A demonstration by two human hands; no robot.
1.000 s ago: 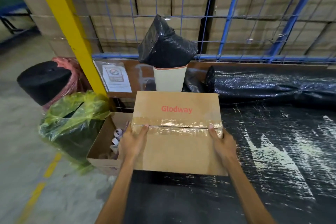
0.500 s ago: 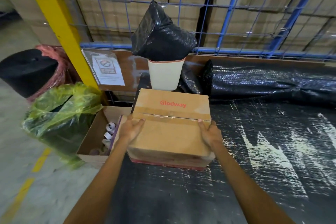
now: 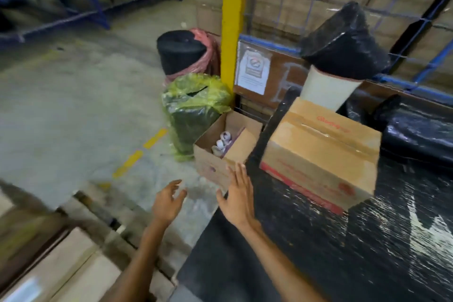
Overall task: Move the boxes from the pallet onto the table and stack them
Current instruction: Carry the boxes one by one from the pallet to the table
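A taped brown cardboard box (image 3: 321,152) with red lettering rests on the table (image 3: 306,247), which is wrapped in black plastic, near its left end. Both my hands are off it. My left hand (image 3: 168,201) hovers over the floor with fingers spread. My right hand (image 3: 239,197) is flat and open above the table's left edge, a short way left of the box. More brown boxes (image 3: 63,274) lie at the bottom left on a wooden pallet (image 3: 98,211).
An open carton (image 3: 220,154) with small rolls stands on the floor against the table. Behind it are a yellow-green wrapped bundle (image 3: 193,110), a black roll (image 3: 181,51) and a yellow post (image 3: 232,19). A white bucket (image 3: 326,91) under black plastic stands behind the box.
Both hands have let go of the box, which now sits on the table. The hands have pulled back to the left and the view has swung left toward the pallet.
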